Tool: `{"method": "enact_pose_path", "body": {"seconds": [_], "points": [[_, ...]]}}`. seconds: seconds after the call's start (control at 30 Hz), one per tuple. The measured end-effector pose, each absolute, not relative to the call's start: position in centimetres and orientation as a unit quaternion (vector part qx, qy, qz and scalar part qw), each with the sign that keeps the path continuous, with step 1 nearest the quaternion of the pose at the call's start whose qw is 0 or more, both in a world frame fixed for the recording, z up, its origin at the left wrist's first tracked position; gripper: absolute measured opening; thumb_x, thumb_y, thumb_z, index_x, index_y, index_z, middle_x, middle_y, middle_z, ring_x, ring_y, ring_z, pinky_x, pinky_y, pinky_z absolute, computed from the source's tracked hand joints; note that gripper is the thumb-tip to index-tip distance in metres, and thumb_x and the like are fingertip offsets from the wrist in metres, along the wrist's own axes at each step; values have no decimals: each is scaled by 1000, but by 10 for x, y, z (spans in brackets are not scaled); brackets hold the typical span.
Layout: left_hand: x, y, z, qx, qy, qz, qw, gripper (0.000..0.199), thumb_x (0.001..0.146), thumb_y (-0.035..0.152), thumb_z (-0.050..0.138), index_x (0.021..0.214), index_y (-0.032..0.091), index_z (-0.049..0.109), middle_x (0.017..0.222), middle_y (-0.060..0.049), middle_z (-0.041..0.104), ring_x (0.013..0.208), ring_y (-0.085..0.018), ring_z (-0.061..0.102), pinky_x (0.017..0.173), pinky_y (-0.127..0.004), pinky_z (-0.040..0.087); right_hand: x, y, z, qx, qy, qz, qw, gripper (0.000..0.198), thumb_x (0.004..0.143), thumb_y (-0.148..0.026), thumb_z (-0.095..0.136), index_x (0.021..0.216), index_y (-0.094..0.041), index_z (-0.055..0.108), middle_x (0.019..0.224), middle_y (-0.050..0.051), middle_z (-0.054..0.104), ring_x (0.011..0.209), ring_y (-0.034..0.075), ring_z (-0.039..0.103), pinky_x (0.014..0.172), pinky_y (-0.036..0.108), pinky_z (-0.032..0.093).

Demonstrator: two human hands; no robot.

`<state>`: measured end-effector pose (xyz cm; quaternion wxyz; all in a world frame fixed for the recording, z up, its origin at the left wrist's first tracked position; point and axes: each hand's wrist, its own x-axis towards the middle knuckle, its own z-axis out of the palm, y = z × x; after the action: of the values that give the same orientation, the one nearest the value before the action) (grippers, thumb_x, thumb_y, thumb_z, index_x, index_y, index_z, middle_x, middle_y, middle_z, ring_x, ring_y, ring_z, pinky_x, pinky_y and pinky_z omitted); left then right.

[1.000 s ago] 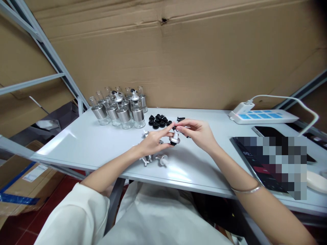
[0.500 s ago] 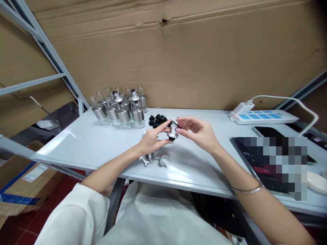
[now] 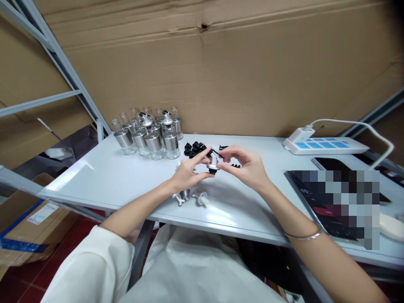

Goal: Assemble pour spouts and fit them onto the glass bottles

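Between the thumb and fingers of my left hand (image 3: 186, 173) is a silver bottle pourer (image 3: 213, 163), upright, with a black flap on top and a black ringed stopper below. My right hand (image 3: 248, 163) has its fingertips closed at the pourer's right side, by the flap; its lower fingers are curled. Black stoppers (image 3: 194, 149) lie in a pile behind my hands. More small black parts (image 3: 236, 166) show partly behind my right hand. In front of my left wrist rest loose silver pourer heads (image 3: 201, 198), some hidden by the hand.
Several glass bottles with steel sleeves (image 3: 154, 144) stand at the back left; two carry pourers. A white power strip (image 3: 325, 145) with a plugged-in charger, a phone (image 3: 334, 165) and a tablet (image 3: 311, 198) lie at the right. A cardboard sheet (image 3: 221, 84) backs the table.
My right hand's fingers have closed in on the pourer's flap and side, uncovering small black parts behind the hand. My left hand keeps its hold nearly unmoved.
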<state>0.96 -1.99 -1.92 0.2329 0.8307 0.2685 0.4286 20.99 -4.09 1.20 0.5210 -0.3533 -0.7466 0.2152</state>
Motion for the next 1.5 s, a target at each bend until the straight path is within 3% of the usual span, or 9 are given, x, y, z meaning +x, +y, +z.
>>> {"method": "enact_pose_path", "body": {"seconds": [0.1, 0.17, 0.37, 0.77, 1.03, 1.17, 1.27, 1.37, 1.5], "points": [[9, -19, -18, 828, 257, 441, 231, 75, 78, 30, 68, 144, 19, 33, 106, -7, 72, 96, -16, 68, 90, -27, 52, 210, -43, 14, -349, -793, 137, 480, 53, 67, -44, 77, 115, -24, 67, 92, 8, 66, 73, 18, 57, 68, 34, 50], [9, -19, -17, 830, 250, 443, 229, 74, 79, 32, 67, 144, 18, 33, 106, -7, 72, 96, -16, 68, 90, -26, 52, 210, -43, 12, -339, -807, 109, 472, 55, 69, -44, 76, 119, -24, 66, 91, 8, 66, 72, 18, 57, 68, 33, 50], [8, -19, -18, 833, 255, 438, 221, 74, 78, 32, 68, 143, 18, 35, 106, -7, 72, 96, -17, 68, 89, -27, 52, 213, -39, 8, -333, -810, 84, 475, 49, 74, -45, 71, 118, -23, 68, 75, 5, 63, 66, 18, 58, 67, 33, 50], [7, -18, -16, 823, 286, 425, 244, 75, 74, 32, 70, 141, 21, 39, 107, -6, 71, 96, -19, 68, 82, -25, 54, 212, -39, 8, -346, -804, 102, 473, 41, 77, -47, 67, 111, -24, 72, 72, 5, 66, 60, 17, 58, 63, 32, 51], [8, -17, -17, 818, 289, 423, 261, 74, 74, 32, 70, 141, 20, 40, 109, -7, 71, 100, -19, 67, 81, -25, 55, 212, -39, 9, -363, -783, 161, 478, 40, 71, -49, 72, 103, -24, 74, 71, 4, 65, 61, 17, 56, 67, 35, 51], [8, -18, -17, 828, 271, 427, 239, 74, 75, 29, 70, 141, 20, 38, 108, -7, 71, 97, -18, 68, 81, -26, 56, 212, -38, 12, -378, -730, 304, 482, 47, 67, -48, 75, 105, -21, 71, 78, 5, 66, 68, 17, 59, 70, 35, 51], [9, -19, -17, 835, 263, 425, 229, 74, 75, 27, 71, 141, 23, 38, 108, -6, 71, 96, -18, 68, 84, -28, 56, 212, -36, 11, -396, -675, 398, 478, 37, 71, -51, 70, 89, -19, 72, 78, 5, 66, 68, 16, 59, 66, 32, 50], [10, -19, -18, 841, 256, 416, 234, 75, 74, 27, 72, 140, 23, 39, 111, -7, 71, 98, -19, 68, 86, -30, 56, 211, -34, 9, -397, -678, 394, 476, 32, 68, -51, 72, 73, -19, 71, 78, 4, 63, 68, 15, 57, 62, 30, 48], [11, -19, -17, 848, 242, 404, 243, 74, 74, 29, 72, 140, 22, 39, 111, -8, 70, 101, -20, 68, 84, -29, 56, 210, -34, 7, -401, -705, 358, 463, 30, 70, -48, 72, 70, -18, 71, 76, 4, 60, 63, 13, 53, 59, 30, 45]]}}
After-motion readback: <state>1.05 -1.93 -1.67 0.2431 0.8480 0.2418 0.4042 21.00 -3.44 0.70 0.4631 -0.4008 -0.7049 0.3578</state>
